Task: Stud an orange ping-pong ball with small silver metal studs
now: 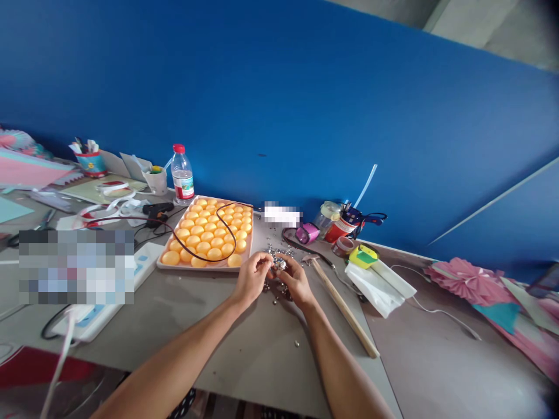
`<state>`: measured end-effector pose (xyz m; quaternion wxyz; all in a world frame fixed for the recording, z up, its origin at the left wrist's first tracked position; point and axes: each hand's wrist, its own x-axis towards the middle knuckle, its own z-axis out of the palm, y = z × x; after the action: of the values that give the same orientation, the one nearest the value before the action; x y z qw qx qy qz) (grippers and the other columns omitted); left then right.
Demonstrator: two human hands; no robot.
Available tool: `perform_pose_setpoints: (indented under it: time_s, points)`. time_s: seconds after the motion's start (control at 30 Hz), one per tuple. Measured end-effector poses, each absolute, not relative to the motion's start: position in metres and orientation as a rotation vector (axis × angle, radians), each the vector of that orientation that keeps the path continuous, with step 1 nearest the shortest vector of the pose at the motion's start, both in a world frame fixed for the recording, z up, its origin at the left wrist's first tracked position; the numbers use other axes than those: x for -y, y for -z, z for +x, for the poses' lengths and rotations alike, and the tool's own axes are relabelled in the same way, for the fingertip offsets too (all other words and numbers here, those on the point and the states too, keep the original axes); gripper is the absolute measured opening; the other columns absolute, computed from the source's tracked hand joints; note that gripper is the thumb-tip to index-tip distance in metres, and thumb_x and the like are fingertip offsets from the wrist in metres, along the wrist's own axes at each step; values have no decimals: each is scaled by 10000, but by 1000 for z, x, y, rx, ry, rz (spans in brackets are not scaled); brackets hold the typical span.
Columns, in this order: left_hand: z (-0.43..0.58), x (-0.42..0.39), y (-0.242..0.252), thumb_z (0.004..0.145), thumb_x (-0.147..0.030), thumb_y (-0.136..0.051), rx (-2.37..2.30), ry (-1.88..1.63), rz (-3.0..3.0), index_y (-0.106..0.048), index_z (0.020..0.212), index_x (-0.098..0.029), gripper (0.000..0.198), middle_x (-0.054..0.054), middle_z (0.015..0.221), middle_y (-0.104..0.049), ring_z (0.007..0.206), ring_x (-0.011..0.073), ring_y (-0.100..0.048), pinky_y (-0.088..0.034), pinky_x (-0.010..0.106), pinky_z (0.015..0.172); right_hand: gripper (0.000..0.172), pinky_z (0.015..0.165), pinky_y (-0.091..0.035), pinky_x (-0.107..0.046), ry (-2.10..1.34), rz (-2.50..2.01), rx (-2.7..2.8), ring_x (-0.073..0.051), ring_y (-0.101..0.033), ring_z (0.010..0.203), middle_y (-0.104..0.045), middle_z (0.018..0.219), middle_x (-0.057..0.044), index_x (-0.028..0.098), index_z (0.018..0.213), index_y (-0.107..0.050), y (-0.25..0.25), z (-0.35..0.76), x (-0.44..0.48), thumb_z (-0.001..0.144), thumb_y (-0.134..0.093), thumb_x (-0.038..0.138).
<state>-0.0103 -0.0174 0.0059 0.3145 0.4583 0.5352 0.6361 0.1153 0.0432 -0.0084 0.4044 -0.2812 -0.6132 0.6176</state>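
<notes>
My left hand [254, 277] and my right hand [298, 281] meet over the middle of the grey table [257, 355]. Between their fingertips is a small shiny silver piece [279, 264], which the right fingers grip from its right side. The left fingertips are pinched close against it; whether they hold a part of their own is too small to tell. Small silver bits [286, 252] lie scattered behind and beneath both hands. A hammer [345, 305] with a wooden handle rests just right of my right hand. Left of the hands is a tray [160, 263] of orange balls [214, 254].
A dark cord crosses the tray. Behind it stands a bottle with a red cap [183, 177]. A white power strip [87, 329] lies at the left. Toward the right are a purple object [307, 233], a jar [327, 218], a red pen cup [343, 228], a yellow-green item [364, 256] and pink paper [474, 280].
</notes>
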Motion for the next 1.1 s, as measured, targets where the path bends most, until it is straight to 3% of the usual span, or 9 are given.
perform_pose_setpoints:
  time_s: [0.27, 0.43, 0.6, 0.77, 1.1]
  points:
    - [-12, 17, -7, 772, -279, -543, -1402, -1637, 1165, -575, 781, -154, 129, -38, 539, -512, 513, 94, -507, -410, 202, 529, 417, 683, -475, -283, -1569, -704, 1586, -144, -565, 710, -628, 855, -10, 205, 1060, -584, 8, 115, -41, 654, -667, 254]
    - [-11, 16, -8, 750, -296, -570, -1282, -1702, 1112, -552, 837, -147, 173, -18, 667, -560, 515, 75, -494, -413, 201, 526, 411, 665, -472, -277, -1565, -722, 1591, -152, -570, 723, -634, 858, -12, 203, 1042, -592, 6, 115, -41, 645, -677, 269]
    - [-11, 17, -9, 760, -245, -541, -1373, -1638, 1158, -571, 765, -147, 102, -37, 580, -516, 512, 80, -486, -402, 199, 543, 407, 689, -464, -280, -1561, -729, 1600, -150, -567, 736, -633, 874, -10, 207, 1047, -593, 8, 115, -42, 650, -673, 252]
    - [-13, 17, -6, 747, -247, -552, -1403, -1646, 1224, -589, 739, -150, 105, -3, 702, -570, 599, 97, -505, -415, 221, 610, 408, 656, -456, -265, -1534, -743, 1629, -135, -545, 704, -620, 875, -6, 210, 1049, -599, 10, 115, -43, 648, -667, 236]
    - [-14, 17, -10, 760, -242, -537, -1397, -1621, 1249, -586, 768, -151, 104, 18, 732, -613, 620, 113, -525, -435, 228, 612, 404, 619, -445, -245, -1561, -755, 1627, -131, -543, 685, -621, 832, 2, 209, 1042, -594, 6, 114, -41, 642, -649, 225]
